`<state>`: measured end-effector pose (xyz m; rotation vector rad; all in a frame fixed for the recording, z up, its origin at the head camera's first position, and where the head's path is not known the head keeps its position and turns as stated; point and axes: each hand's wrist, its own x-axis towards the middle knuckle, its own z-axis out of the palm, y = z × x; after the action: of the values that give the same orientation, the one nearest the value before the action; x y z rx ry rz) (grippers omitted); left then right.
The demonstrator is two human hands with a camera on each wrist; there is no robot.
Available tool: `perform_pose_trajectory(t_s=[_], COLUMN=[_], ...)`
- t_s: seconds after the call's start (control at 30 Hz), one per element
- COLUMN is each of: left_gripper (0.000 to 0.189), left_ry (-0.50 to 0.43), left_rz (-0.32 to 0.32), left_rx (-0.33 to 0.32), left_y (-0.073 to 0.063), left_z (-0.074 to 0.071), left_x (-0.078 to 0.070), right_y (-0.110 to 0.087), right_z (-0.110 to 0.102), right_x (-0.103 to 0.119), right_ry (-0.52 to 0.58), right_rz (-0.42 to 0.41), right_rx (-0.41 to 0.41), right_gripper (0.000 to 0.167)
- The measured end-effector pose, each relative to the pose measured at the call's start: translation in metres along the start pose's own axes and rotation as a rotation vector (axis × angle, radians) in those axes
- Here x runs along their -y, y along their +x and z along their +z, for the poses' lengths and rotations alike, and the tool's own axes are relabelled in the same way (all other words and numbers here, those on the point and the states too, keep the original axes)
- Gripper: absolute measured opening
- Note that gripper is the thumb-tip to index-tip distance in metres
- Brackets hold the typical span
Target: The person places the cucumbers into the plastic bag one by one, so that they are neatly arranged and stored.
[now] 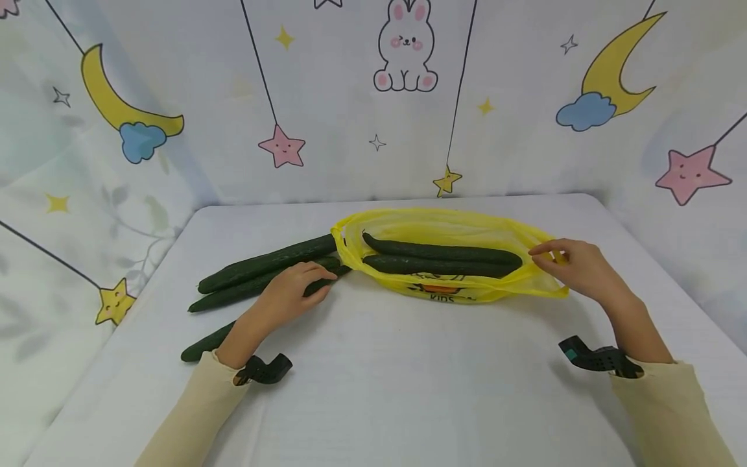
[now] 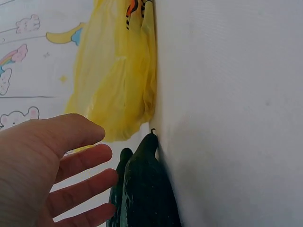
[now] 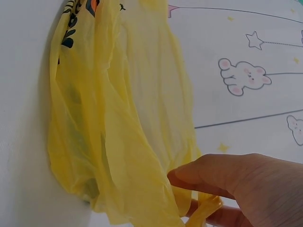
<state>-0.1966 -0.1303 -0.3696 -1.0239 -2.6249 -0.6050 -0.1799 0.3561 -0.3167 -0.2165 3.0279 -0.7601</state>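
A yellow plastic bag [image 1: 461, 297] lies on its side with its mouth spread, and two dark green cucumbers [image 1: 443, 267] rest inside it. Left of the bag are three more cucumbers [image 1: 265, 263], one with its tip against the bag's edge. Over the nearest of these, my left hand [image 1: 288, 295] hovers with loosely bent fingers; in the left wrist view the fingers [image 2: 87, 177] stand apart beside two cucumbers [image 2: 147, 184], gripping none. At the bag's right end my right hand [image 1: 578, 266] pinches the yellow plastic between thumb and fingers, clearer in the right wrist view.
A white cloth covers the table [image 1: 420, 389]. Behind it hangs a pale backdrop [image 1: 338, 84] printed with moons, stars and a rabbit. A black strap device [image 1: 265, 370] sits on the left wrist, another device [image 1: 601, 357] on the right.
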Motion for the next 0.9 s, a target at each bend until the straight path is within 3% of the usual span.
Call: perform_pose_trajectory(t_s=[0.27,0.47,0.73,0.9], left_gripper=[0.028,0.034,0.036,0.049], left_ry=[-0.032,-0.12,-0.193,-0.213], left_rz=[-0.107,-0.194,-0.215,-0.21], left_rx=[0.076,0.135,0.201,0.267], left_y=[-0.006,-0.011,-0.018,-0.02], left_z=[0.0,-0.006,-0.012,-0.017], left_x=[0.009,0.017,0.029,0.037], right_y=[0.0,0.002,-0.002,-0.001], right_z=[0.0,0.0,-0.001,-0.001], right_x=[-0.001,-0.001,-0.001,-0.002], right_ry=[-0.003,-0.014,-0.016,-0.021], right_rz=[-0.004,-0.028,-0.02,-0.012], right_rx=[-0.001,-0.008,0.013,0.01], right_gripper=[0.036,0.034,0.036,0.037])
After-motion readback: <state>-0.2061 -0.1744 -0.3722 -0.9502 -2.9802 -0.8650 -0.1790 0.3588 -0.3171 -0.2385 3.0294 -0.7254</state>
